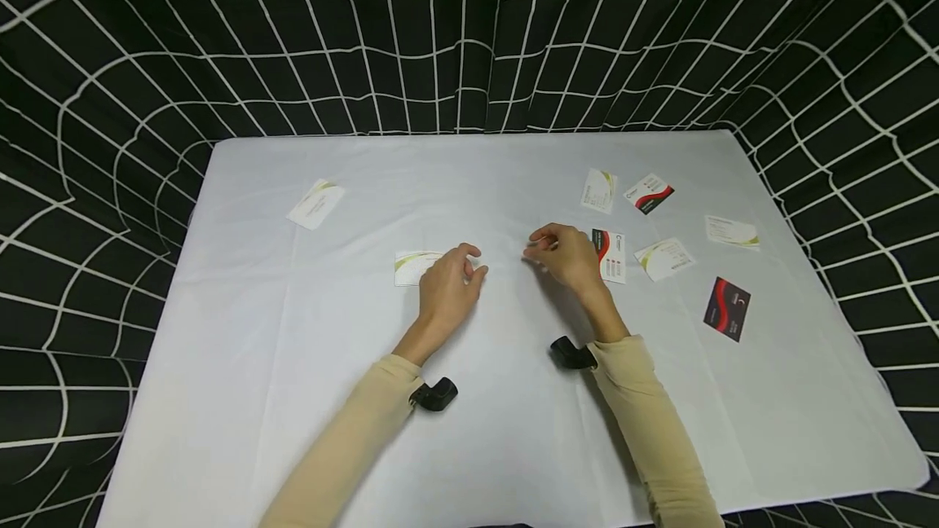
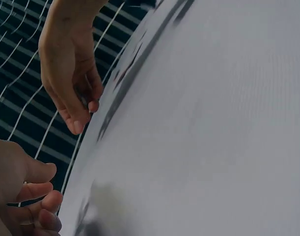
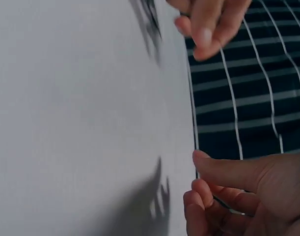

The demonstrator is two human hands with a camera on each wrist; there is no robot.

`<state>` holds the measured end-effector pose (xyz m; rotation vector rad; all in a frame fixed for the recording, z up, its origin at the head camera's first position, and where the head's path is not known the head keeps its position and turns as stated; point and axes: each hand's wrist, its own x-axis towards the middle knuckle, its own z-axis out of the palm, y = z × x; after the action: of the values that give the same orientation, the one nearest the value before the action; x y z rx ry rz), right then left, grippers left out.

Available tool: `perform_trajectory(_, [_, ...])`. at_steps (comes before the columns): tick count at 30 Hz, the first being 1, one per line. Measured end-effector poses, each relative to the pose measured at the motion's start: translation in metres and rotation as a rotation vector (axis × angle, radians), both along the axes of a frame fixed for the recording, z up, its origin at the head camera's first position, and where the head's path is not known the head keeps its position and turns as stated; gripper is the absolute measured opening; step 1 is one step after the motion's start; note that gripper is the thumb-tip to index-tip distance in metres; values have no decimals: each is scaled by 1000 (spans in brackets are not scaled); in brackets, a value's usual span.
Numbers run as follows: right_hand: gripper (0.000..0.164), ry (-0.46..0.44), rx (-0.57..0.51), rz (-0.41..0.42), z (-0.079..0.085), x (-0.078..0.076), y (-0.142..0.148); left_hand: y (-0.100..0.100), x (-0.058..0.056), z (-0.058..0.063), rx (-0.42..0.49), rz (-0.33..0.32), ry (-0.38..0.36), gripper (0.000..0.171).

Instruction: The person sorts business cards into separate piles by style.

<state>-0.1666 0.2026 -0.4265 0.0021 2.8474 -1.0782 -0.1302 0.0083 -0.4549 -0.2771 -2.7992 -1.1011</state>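
Note:
Above the middle of the white table, my left hand (image 1: pixel 449 288) hangs with loosely bent fingers and holds nothing. It partly covers a white business card with a green curve (image 1: pixel 411 267). My right hand (image 1: pixel 568 255) is to the right of it, its fingers loosely curled and no card between them. Just beside its knuckles lies a white business card with a black-and-red end (image 1: pixel 613 257), partly hidden by the hand. In the left wrist view both hands appear, the left hand (image 2: pixel 27 196) at the lower corner. The right wrist view shows the right hand (image 3: pixel 238 196) over its shadow.
At the far left lies a white-and-green card (image 1: pixel 316 204). Several cards are scattered on the right, among them a black-and-red card (image 1: pixel 727 309), a white-and-green one (image 1: pixel 663 259) and a red-banded one (image 1: pixel 649 193). A black cloth with a white grid (image 1: pixel 440 39) surrounds the table (image 1: pixel 367 446).

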Motion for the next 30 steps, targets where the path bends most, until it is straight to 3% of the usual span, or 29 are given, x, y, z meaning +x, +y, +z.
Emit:
perform_trajectory(6, [26, 6, 62, -98, 4, 3, 54, 31, 7, -1, 21, -97, -28, 25])
perform_trajectory(14, [42, 15, 222, -298, 4, 9, 133, 66, 20, 4, 77, -254, -77, 23])
perform_trajectory(21, [66, -155, 306, -280, 3, 6, 167, 93, 27, 5, 72, -311, -67, 21])
perform_trajectory(30, [70, -236, 252, -246, 11, 6, 180, 124, 28, 2, 32, -373, -90, 23])
